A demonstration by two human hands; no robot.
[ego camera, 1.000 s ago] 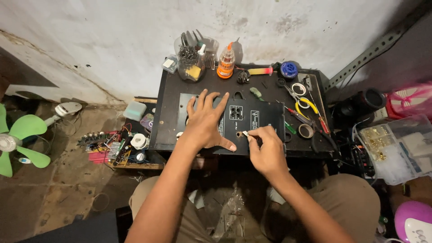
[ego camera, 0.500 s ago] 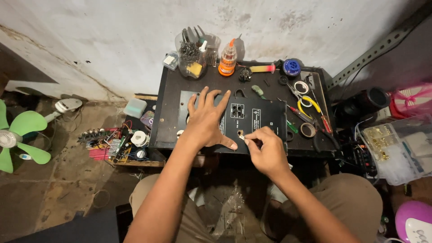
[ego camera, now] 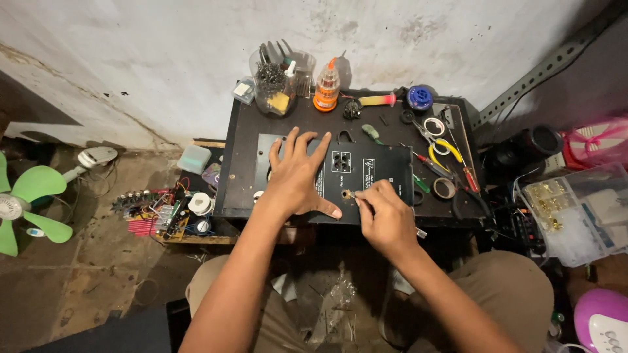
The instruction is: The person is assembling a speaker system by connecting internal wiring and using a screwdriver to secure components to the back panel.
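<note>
A black metal panel [ego camera: 373, 171] with sockets and small holes lies flat on a dark low table [ego camera: 237, 176]. My left hand [ego camera: 296, 175] presses on the panel's left half, fingers spread, palm down. My right hand [ego camera: 384, 216] sits at the panel's near edge, fingers pinched on a small brass part [ego camera: 348, 194] at a hole in the panel. Whether the part is a nut or a screw cannot be told.
Along the table's back stand a clear jar of tools [ego camera: 278, 82], an orange bottle [ego camera: 327, 85] and a blue spool [ego camera: 419, 98]. Yellow-handled pliers [ego camera: 445, 149] and tape rolls lie at the right. A parts box [ego camera: 579, 209] sits right, a green fan [ego camera: 23, 206] left.
My right hand has shifted slightly on the small brass part at the panel's hole. My left hand stays flat on the panel.
</note>
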